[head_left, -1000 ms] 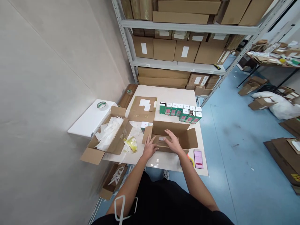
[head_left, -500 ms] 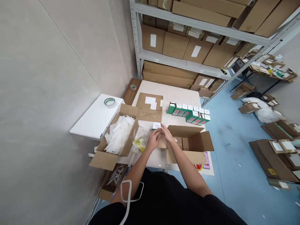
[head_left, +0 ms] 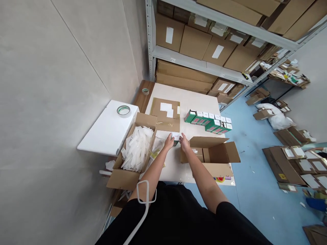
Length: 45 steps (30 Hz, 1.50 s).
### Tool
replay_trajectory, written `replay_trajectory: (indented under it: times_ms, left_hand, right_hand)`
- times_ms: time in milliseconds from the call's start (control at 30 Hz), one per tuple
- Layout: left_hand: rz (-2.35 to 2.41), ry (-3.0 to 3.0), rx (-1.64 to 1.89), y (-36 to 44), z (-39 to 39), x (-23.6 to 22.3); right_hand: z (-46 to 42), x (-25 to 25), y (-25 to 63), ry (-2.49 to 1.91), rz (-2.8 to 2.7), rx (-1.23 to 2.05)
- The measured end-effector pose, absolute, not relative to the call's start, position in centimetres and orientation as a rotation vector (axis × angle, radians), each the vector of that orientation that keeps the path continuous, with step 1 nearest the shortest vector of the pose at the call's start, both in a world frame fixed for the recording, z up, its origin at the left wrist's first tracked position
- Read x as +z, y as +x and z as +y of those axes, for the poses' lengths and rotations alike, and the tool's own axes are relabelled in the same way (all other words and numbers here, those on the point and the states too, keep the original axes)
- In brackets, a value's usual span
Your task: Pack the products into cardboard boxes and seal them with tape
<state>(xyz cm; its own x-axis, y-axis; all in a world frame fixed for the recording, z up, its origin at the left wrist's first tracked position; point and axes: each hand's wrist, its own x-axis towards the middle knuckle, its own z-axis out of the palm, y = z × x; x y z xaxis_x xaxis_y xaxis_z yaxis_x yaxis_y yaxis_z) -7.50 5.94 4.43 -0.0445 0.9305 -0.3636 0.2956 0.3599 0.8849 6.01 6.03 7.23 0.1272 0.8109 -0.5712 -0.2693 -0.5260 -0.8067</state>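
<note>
- White-topped box point(head_left: 175, 135): in the head view it sits between my hands over the bench point(head_left: 176, 170); I cannot tell whether its base touches down.
- My left grip point(head_left: 168, 143) and right grip point(head_left: 185, 143) grasp its opposite sides, probably to keep it level and steady.
- Open carton point(head_left: 214, 169), just right: flaps spread, likely leaving the mouth unobstructed; brown cardboard point(head_left: 199, 154) shows inside.
- Left-hand carton point(head_left: 123, 179): heaped with crumpled white wrapping point(head_left: 139, 149).
- Green boxes point(head_left: 212, 126) stand in rows behind, seemingly ordered for easy reach.
</note>
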Motion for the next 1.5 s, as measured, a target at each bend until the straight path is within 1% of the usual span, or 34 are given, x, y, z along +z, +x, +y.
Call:
replay_trajectory:
  times_ms: [133,267,367,467,567,667,867,967,1033,1100,1200,1300,1500]
  left_hand:
    - [1.65,1.144,0.736,-8.1,6.3,3.8]
    - [1.803,1.274,0.658,-9.0,6.0,3.6]
    - [1.849,1.337,0.621,-9.6,5.9,4.2]
    - [1.894,1.35,0.663,-10.4,5.7,5.8]
    - [1.937,1.364,0.828,-11.3,5.1,8.3]
    - [1.9,1.397,1.088,-12.5,4.3,11.6]
    - [1.815,1.252,1.49,-15.2,2.1,18.0]
    - [1.673,1.123,1.603,-16.1,1.3,19.7]
    - [1.565,1.067,1.601,-16.1,0.8,20.3]
    - [1.519,1.09,1.556,-15.3,0.3,20.8]
    - [1.59,1.251,1.487,-12.3,-0.7,21.4]
    - [1.613,1.379,1.408,-7.8,-2.0,21.8]
    - [1.469,1.448,1.165,2.0,-4.8,21.1]
  right_hand:
    - [5.7,7.2,5.2,-1.482,-0.555,1.656]
    - [5.3,7.3,4.4,-1.442,-0.548,1.764]
    - [5.1,7.4,3.7,-1.424,-0.596,1.808]
    - [5.0,7.9,3.2,-1.414,-0.672,1.781]
    - [4.9,8.7,2.8,-1.371,-0.722,1.731]
    - [4.8,10.1,2.6,-1.328,-0.8,1.622]
    - [4.6,14.2,2.5,-1.297,-0.969,1.424]
    - [4.4,16.4,2.7,-1.285,-1.016,1.328]
    - [4.0,17.7,3.3,-1.247,-1.031,1.291]
    - [3.4,18.8,4.4,-1.211,-1.04,1.257]
    - [2.2,20.1,7.3,-1.204,-1.055,1.17]
    - [0.3,20.9,11.7,-1.231,-1.046,1.087]
    - [-3.8,21.3,22.5,-1.347,-0.947,0.986]
